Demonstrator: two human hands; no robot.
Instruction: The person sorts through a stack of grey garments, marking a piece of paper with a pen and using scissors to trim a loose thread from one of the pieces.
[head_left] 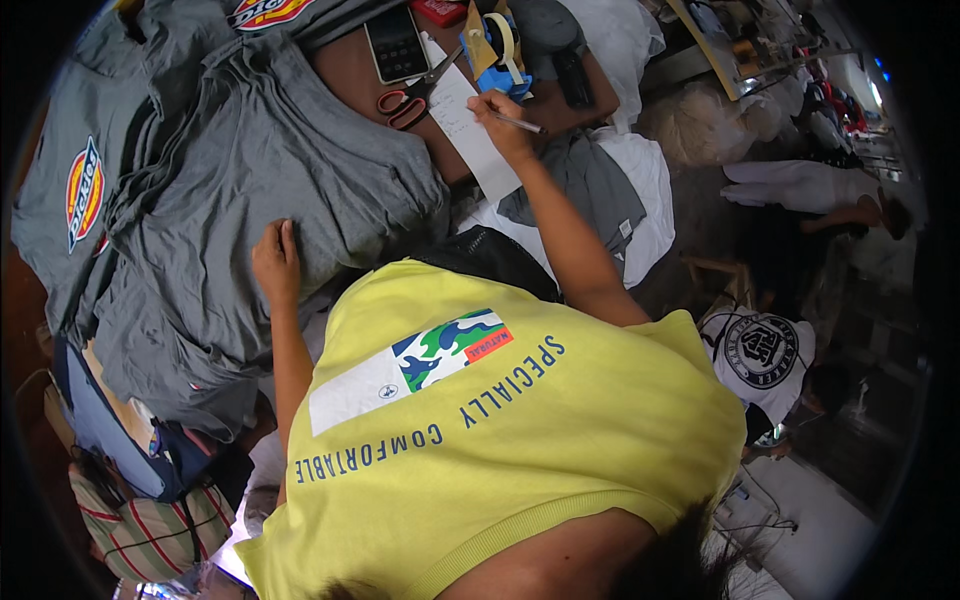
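My right hand (497, 115) is closed around a pen (525, 124) over a long strip of white paper (484, 150) with handwriting on its upper part. To the left, my left hand (276, 256) rests, fingers curled, against a large heap of grey T-shirts (290, 140); I see nothing held in it. Beside the paper lie red-handled scissors (401, 108), their blades toward its upper end. A dark phone (396, 46) is just beyond them. Past my right hand stands a blue tape dispenser (497, 78) with a roll of pale tape (505, 42).
The brown tabletop (345, 72) carries these things, with a black object (572, 78) at its right. Grey and white cloth (590, 195) lies near my right forearm. A striped bag (150, 530) is at lower left. Other people, one in a white printed shirt (757, 350), are at the right.
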